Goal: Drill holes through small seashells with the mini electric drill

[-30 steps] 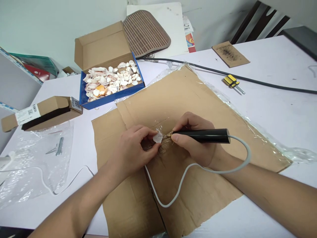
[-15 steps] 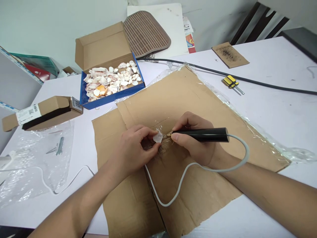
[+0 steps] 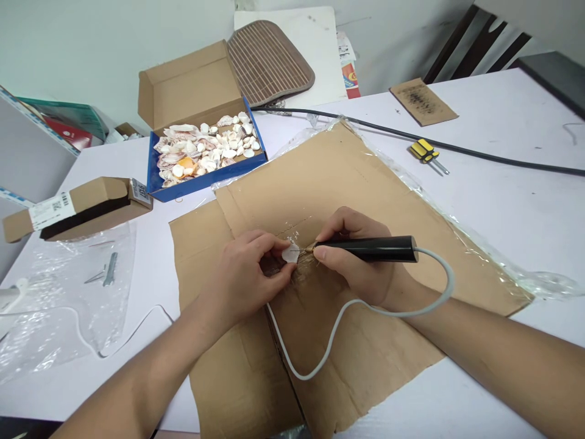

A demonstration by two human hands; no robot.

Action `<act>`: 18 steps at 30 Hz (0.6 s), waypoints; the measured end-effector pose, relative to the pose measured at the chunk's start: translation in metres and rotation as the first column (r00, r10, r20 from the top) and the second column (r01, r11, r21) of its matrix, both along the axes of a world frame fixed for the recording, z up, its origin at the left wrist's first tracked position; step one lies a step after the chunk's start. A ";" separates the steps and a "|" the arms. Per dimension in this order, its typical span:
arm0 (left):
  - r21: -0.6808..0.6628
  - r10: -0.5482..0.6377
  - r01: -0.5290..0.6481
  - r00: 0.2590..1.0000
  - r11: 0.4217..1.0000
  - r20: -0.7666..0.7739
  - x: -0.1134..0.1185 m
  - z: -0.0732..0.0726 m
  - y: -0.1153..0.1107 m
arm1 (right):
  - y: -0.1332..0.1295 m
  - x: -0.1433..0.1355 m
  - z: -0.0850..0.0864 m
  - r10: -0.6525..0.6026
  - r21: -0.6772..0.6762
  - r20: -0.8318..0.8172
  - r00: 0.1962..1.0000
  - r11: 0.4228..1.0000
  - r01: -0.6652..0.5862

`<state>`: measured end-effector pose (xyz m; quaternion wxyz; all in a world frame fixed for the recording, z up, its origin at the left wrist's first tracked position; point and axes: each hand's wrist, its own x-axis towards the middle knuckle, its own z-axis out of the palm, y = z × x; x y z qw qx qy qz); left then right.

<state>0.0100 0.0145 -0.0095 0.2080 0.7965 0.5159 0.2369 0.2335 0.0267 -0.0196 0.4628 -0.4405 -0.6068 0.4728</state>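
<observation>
Between the thumb and fingers of my left hand (image 3: 253, 268) a small white seashell (image 3: 290, 253) is pinched, just above the cardboard sheet (image 3: 292, 177). My right hand (image 3: 361, 253) grips a black pen-shaped rotary tool (image 3: 379, 249) with a brass-coloured collet. Its thin bit reaches left to the shell; whether it touches or passes through cannot be made out. A white cable (image 3: 326, 350) runs from the tool's back end, loops over my right wrist and drops onto the cardboard. Pale crumbs (image 3: 292, 234) lie behind the shell.
A blue-edged box (image 3: 208, 180) full of seashells stands open at the back left, beside a long narrow carton (image 3: 95, 204). Clear plastic with a small wrench (image 3: 110, 269) lies left. Toward the right are a yellow-black screwdriver (image 3: 425, 151), a black cable (image 3: 479, 158) and a stained cardboard piece (image 3: 423, 102).
My right hand and the rotary tool have shifted very slightly left, bringing the collet nearer the shell. My left hand holds the shell in nearly the same place.
</observation>
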 end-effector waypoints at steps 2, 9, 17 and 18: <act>0.003 0.000 0.000 1.000 1.000 -0.006 0.000 0.000 0.000 | 0.000 0.000 0.000 -0.001 0.000 0.002 1.000 1.000 0.001; -0.017 0.003 -0.003 1.000 1.000 -0.005 0.000 0.000 0.000 | -0.001 0.001 -0.001 0.009 0.007 -0.005 1.000 1.000 -0.008; -0.012 0.006 -0.006 1.000 1.000 -0.004 0.000 0.000 0.000 | 0.000 -0.001 -0.001 -0.005 0.016 -0.006 1.000 1.000 0.005; -0.012 0.004 -0.004 1.000 1.000 -0.006 0.001 0.000 0.000 | 0.000 -0.001 -0.001 -0.004 0.018 -0.007 1.000 1.000 0.004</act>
